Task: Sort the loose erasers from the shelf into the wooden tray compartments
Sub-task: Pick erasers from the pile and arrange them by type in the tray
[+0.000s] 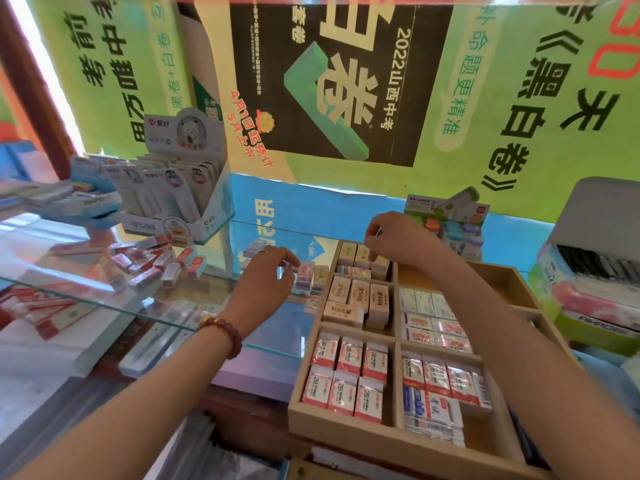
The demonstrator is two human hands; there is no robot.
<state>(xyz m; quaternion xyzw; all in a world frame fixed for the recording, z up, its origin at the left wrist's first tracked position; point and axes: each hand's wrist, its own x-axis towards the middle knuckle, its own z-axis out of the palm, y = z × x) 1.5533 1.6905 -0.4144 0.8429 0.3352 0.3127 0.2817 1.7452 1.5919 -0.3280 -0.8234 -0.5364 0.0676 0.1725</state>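
Well, the right hand (391, 237) hung over the far left box of the tray (301, 386). Its fingers bent down onto the tan erasers (360, 255) right under them, most likely to push them into a neat row. I could not tell if it pinched one or only touched. The left hand (266, 282) was curled close to a pale eraser (305, 276) just past its fingertips, beside the tray's left wall. I could not tell if it had hold of it. That eraser stood so near the tray probably so it could go in fast. The loose pile (156, 265) lay on the glass shelf (207, 285), well off to the left of that hand, not yet sorted. In the tray, each kind sat together in its own box, and the near boxes looked full.
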